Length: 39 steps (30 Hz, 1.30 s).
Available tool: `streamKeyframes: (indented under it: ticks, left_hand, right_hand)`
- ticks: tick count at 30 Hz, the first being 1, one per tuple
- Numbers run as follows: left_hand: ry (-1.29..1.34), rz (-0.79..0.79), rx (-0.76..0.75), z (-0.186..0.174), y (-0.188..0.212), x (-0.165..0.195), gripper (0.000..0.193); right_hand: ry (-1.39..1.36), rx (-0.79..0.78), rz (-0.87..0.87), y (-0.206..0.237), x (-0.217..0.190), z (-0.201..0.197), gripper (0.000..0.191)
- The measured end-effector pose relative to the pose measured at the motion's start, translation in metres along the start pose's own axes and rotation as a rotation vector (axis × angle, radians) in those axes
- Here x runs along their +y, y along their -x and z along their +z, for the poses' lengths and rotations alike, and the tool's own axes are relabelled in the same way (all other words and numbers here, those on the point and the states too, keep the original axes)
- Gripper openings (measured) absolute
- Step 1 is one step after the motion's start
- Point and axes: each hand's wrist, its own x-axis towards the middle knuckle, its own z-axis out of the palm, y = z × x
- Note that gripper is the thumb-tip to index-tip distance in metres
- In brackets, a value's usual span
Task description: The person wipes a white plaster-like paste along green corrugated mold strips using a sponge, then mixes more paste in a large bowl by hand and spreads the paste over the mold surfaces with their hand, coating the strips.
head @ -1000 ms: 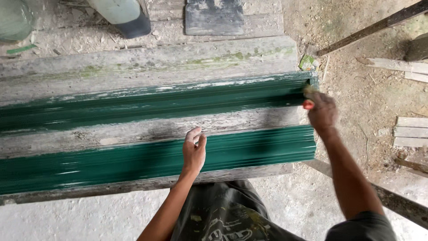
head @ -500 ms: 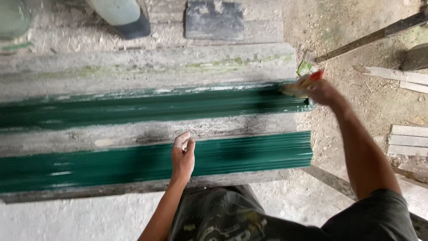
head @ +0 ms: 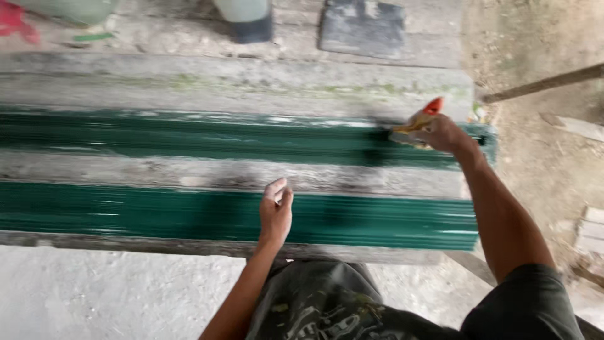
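Paintbrush [head: 420, 123] with red-tipped handle sitting gripped in right hand [head: 444, 133], fingers closed around it, bristle end touching the far green strip [head: 207, 140] near its right end. Having slid leftward along that strip since half a second ago, when hovering right at the strip's end. Left hand [head: 275, 212] hanging loosely open, fingers relaxed and slightly curled, over the near green strip [head: 145, 214], reaching toward the bare grey plank [head: 189, 174] between both strips; barely shifted from before. Resting beyond the boards: dark flat slab [head: 363, 26] and pale container [head: 246, 17] on the dusty ground. Lying off to the right: loose wood pieces [head: 590, 228].
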Motion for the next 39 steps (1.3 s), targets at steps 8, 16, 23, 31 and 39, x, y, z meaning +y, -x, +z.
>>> streamKeyframes:
  ticks: [8, 16, 23, 31, 39]
  left_hand:
    - [0.130, -0.069, 0.040, -0.117, -0.044, -0.025, 0.051]
    - [0.210, -0.058, 0.310, -0.296, -0.099, -0.071, 0.042]
    - [0.266, -0.145, 0.425, -0.348, -0.114, -0.066, 0.034]
    - [0.174, -0.136, 0.199, -0.225, -0.102, -0.023, 0.036]
    - [0.102, -0.186, -0.063, -0.037, -0.074, 0.032, 0.045]
  right_hand:
    - [-0.152, -0.247, 0.035, -0.111, -0.249, 0.144, 0.040]
    - [-0.257, -0.205, -0.613, -0.230, -0.508, 0.351, 0.034]
    - [-0.259, 0.055, -0.509, -0.196, -0.588, 0.441, 0.021]
    - [0.415, 0.294, -0.388, -0.052, -0.325, 0.287, 0.075]
    - [0.480, 0.750, -0.360, 0.097, -0.002, 0.110, 0.050]
